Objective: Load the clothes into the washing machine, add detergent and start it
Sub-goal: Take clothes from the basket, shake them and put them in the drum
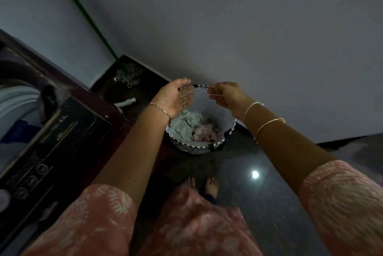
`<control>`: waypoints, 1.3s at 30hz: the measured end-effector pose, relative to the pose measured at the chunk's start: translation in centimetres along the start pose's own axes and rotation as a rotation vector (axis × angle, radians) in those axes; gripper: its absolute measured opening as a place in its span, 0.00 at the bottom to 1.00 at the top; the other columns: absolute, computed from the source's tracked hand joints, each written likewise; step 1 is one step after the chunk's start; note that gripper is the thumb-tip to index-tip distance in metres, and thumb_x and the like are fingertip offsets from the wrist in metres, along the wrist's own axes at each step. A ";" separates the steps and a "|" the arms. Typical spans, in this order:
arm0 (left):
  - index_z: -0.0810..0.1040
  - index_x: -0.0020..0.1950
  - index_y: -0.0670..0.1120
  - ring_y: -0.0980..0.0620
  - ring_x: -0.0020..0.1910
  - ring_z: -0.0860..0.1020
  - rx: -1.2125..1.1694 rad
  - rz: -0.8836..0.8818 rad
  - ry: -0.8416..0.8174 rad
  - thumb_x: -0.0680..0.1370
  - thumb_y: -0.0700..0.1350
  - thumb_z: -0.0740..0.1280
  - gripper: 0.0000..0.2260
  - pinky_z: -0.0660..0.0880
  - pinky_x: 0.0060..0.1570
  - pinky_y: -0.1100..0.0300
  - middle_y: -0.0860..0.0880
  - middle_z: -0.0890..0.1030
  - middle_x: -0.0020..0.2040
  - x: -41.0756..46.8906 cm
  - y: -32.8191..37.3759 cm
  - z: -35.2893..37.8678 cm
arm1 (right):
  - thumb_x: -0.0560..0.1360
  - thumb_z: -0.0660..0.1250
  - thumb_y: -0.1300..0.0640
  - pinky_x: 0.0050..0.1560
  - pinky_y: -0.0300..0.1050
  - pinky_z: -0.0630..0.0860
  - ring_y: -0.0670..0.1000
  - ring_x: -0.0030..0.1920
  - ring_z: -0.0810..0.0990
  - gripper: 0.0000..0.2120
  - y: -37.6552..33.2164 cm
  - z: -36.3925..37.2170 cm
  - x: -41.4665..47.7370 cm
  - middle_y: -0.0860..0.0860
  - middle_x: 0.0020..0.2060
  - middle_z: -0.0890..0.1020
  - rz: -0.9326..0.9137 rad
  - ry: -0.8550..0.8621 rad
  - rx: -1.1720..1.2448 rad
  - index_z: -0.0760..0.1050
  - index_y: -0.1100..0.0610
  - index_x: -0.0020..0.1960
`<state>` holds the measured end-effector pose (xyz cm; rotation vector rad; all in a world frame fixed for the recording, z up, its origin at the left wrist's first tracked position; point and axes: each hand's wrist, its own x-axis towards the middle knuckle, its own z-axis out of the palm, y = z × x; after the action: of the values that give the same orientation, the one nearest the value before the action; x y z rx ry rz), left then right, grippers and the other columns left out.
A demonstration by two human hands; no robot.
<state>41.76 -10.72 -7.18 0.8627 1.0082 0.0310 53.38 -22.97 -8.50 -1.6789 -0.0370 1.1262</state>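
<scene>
Hands hover above the laundry basket [194, 149]: your left hand [176, 97] spread loose, your right hand [227, 96] loosely curled, both empty. Clothes [187, 124] lie inside it.

One zigzag-patterned laundry basket [199, 149] holds two visible garments: one pale green garment [186, 125] and one pink garment [205, 133]. There is one washing machine [62, 131]. Two bare feet [211, 186] show, and three bracelets: one chain bracelet [159, 108], one white bangle [250, 108] and one gold bangle [267, 124].
</scene>
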 end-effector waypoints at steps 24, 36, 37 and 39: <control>0.74 0.56 0.47 0.50 0.47 0.76 0.462 -0.338 0.051 0.82 0.47 0.57 0.08 0.71 0.46 0.56 0.49 0.77 0.50 27.3 -19.5 -2.3 | 0.76 0.55 0.66 0.44 0.48 0.80 0.54 0.39 0.80 0.15 20.0 -4.2 19.1 0.59 0.45 0.82 0.091 0.233 0.028 0.76 0.56 0.37; 0.56 0.78 0.47 0.40 0.71 0.66 1.750 -0.019 -0.157 0.74 0.53 0.69 0.37 0.66 0.69 0.47 0.42 0.64 0.74 41.7 -31.1 -4.8 | 0.73 0.61 0.62 0.47 0.48 0.76 0.55 0.47 0.81 0.12 27.7 -6.3 24.9 0.55 0.46 0.84 -0.672 0.278 -0.869 0.80 0.59 0.52; 0.51 0.79 0.47 0.40 0.73 0.63 1.859 -0.018 -0.222 0.75 0.54 0.68 0.39 0.64 0.70 0.47 0.42 0.60 0.76 41.9 -31.9 -4.8 | 0.72 0.60 0.62 0.46 0.48 0.76 0.55 0.46 0.81 0.12 28.0 -6.3 25.1 0.55 0.46 0.84 -0.701 0.289 -0.863 0.80 0.59 0.51; 0.47 0.79 0.47 0.40 0.76 0.57 2.004 -0.011 -0.322 0.79 0.55 0.63 0.36 0.59 0.72 0.44 0.43 0.53 0.79 42.8 -33.2 -4.8 | 0.72 0.60 0.62 0.46 0.47 0.77 0.54 0.45 0.81 0.12 28.7 -6.0 25.4 0.54 0.45 0.84 -0.736 0.303 -0.818 0.81 0.60 0.50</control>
<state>50.51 -13.33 -60.77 2.5138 0.4459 -1.2763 57.81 -26.56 -46.84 -2.2373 -0.9493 0.2740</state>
